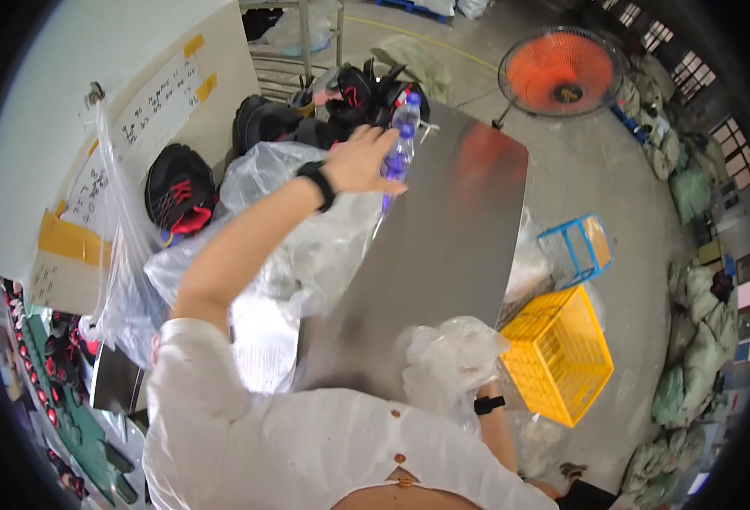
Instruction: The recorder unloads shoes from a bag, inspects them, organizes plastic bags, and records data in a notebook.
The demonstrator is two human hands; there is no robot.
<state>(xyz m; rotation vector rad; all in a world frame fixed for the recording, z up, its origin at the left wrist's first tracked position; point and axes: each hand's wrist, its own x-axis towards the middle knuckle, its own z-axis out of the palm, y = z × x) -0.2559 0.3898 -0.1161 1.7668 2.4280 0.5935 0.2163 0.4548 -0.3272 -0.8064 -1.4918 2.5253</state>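
My left hand (363, 161) is stretched to the far end of the metal tabletop (426, 246). Its thumb and fingers close around a clear bottle (398, 157) with a purple cap and label; a second such bottle (411, 109) stands just behind. Near the table's front right edge, my right hand (486, 390) is at a bunched clear plastic bag (453, 353), which hides most of its fingers and seems held up by it. Under my left forearm lie large clear plastic bags (324, 242). Black and red shoes (358, 92) are heaped beside the bottles.
Another black shoe (179, 191) rests against a board (150, 127) with handwriting and tape at the left. A printed sheet (264, 344) lies near me. On the floor at the right are a yellow crate (558, 355) and a blue frame (581, 248). A caged orange fan (560, 72) stands beyond the table.
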